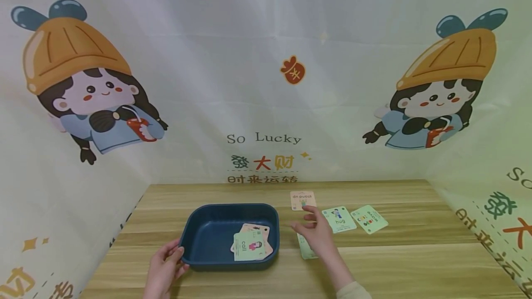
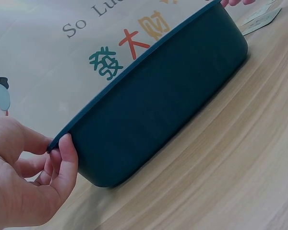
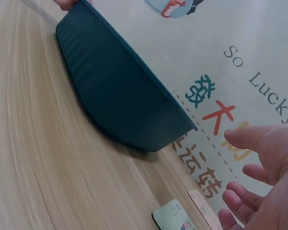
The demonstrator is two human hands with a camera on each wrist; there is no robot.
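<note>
Flashcards [image 1: 249, 246] lie in and beside a dark blue bin [image 1: 208, 236]

Green "call" card [image 1: 243, 255] rests on pink cards [image 1: 270, 247] at the bin's right end. Pinching the rim at the near left corner is the left hand [image 1: 164, 262]. The right hand [image 1: 317, 234] grasps nothing, fingers loosely spread above a partly hidden green card [image 1: 305, 248] right of the bin. Beyond lies pink "stand up" [image 1: 297, 200]; farther right, green "hug" [image 1: 341, 223] and "wave" [image 1: 370, 219]. Wood-grain tabletop [image 1: 399, 266] beneath; printed backdrop [image 1: 232, 59] behind.

soft, muted light, faint shadow beside tray [image 2: 153, 105]
</note>
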